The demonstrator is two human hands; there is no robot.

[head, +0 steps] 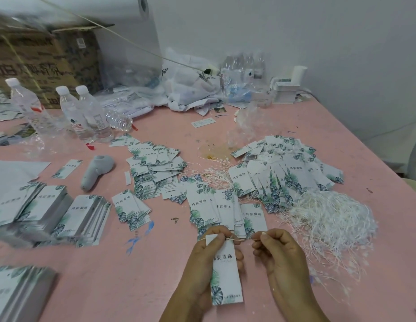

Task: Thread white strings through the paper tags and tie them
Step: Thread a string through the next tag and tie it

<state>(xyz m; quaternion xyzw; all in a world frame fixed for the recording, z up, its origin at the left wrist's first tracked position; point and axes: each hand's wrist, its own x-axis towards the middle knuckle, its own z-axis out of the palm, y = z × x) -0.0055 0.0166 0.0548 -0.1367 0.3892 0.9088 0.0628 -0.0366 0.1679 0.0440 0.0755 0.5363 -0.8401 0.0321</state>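
Your left hand (208, 256) grips the tag (225, 270); your right hand (275, 249) pinches the string (239, 239) taut at its hole. Yank sideways and the hole tears, or the string slips back out.

Soft, even indoor light; sharp in the middle, smeared at the left edge.

Diffuse light falls from above, with no hard shadows: only faint soft shade under the hands at lower centre. The pink table (225, 126) and pale wall (295, 31) look flat and slightly washed out, with a cool cast. Centre frame is crisp enough to read print. The upper left and lower left corners are blurred and streaked, the cardboard box (44, 56) smeared. Wide-angle bending curves the table's right edge. Weak glints show on the plastic bottles (86, 112).
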